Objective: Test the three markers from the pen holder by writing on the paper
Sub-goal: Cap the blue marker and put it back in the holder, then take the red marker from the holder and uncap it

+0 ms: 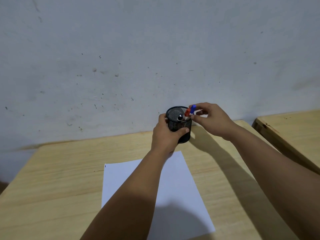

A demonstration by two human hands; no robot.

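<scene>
Head view, left to right: paper [174, 187] flat near desk [60, 179] front edge; left hand [164, 134] wrapped around mesh pen holder [180, 124] near far edge; red marker [187, 113] inside; right hand [213, 120] fingertips pinched on blue marker [192, 109].

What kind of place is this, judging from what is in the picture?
Probably a plain study or work room. A light wooden desk stands against a scuffed grey wall, with a second desk beside it. On the desk are a sheet of paper and a mesh pen holder with markers.
</scene>
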